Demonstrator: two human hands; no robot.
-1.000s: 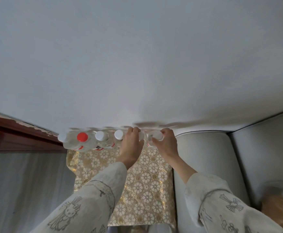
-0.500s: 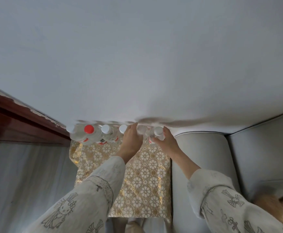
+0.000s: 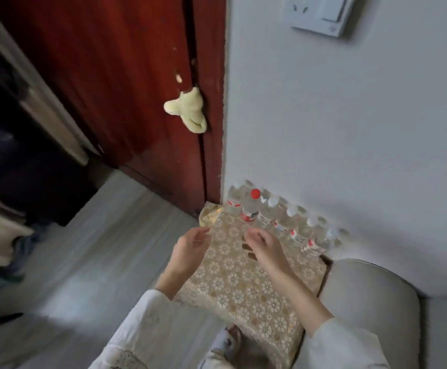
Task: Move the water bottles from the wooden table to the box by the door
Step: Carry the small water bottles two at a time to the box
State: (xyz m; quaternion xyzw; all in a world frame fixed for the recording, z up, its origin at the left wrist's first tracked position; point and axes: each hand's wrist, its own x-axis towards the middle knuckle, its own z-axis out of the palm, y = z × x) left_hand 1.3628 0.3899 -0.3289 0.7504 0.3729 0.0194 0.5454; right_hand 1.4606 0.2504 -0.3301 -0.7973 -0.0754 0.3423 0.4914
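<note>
Several clear water bottles stand in a row against the white wall, on a box covered with gold floral cloth. One bottle has a red cap; the others have white caps. My left hand hovers over the cloth's left edge, fingers loosely curled, holding nothing. My right hand hangs just in front of the bottle row, fingers relaxed, apart from the bottles.
A dark red door with a pale cloth stuck in its gap stands left of the box. A grey sofa arm presses against the box's right side. Grey floor lies to the left. A wall switch sits above.
Both hands have let go of the bottles and drawn back toward me. My view has swung left and away from the wall, now showing the door and floor.
</note>
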